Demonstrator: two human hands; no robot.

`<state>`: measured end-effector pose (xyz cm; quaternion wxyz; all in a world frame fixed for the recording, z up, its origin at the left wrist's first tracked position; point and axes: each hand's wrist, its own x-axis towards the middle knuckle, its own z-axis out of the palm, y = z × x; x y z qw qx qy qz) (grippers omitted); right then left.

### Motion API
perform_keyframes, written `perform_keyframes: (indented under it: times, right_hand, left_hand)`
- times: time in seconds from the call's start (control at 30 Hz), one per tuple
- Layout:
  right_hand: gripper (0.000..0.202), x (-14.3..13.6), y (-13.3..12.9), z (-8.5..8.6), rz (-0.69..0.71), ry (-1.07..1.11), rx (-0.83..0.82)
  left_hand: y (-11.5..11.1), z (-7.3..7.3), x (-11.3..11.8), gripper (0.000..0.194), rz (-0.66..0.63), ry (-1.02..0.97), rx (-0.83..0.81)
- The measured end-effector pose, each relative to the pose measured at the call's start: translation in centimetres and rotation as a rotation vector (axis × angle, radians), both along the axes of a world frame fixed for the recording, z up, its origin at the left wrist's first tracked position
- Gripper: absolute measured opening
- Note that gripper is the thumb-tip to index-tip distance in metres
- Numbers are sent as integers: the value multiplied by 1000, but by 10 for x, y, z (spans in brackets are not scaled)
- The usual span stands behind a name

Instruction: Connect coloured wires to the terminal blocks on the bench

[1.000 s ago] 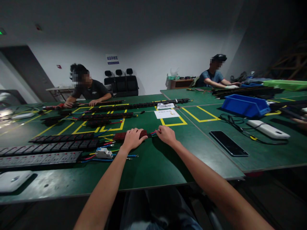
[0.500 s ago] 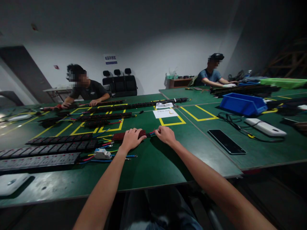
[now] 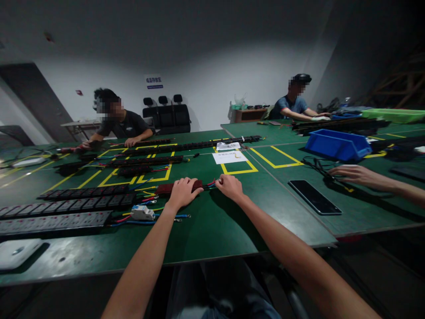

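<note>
Fingers (image 3: 221, 180) of the right hand (image 3: 231, 187) pinch the colored wires (image 3: 209, 185); the left hand (image 3: 181, 195) lies palm-down over the dark red strip (image 3: 163, 189), thumb spread, though whether it clamps I cannot tell. Both forearms (image 3: 144, 261) reach forward. The strip sits on the tabletop (image 3: 212, 235) beneath the left hand, long axis running left to right, wired end pointing right.

counter (image 3: 206, 235) is green w/ yellow tape (image 3: 288, 166) outlines, brownish-red strip (image 3: 164, 189) under L grip (image 3: 182, 194), red/blue/green wires (image 3: 208, 186) at R grip (image 3: 230, 186), gray strip (image 3: 56, 220) w/ red dots left of L grip, blue bin (image 3: 328, 147) + blk phone (image 3: 314, 197) right of R grip
</note>
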<state>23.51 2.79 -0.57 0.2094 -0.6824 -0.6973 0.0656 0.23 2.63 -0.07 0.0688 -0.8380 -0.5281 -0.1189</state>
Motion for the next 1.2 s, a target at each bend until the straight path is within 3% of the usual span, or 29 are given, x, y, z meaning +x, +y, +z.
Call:
perform_keyframes:
  times: [0.87, 1.2]
  right_hand:
    - [30, 2, 0, -2, 4, -35, -16]
    - [49, 18, -1, 9, 77, -78, -171]
  left_hand:
    - [0, -1, -1, 70, -1, -7, 1]
    - [-1, 0, -1, 70, 0, -12, -4]
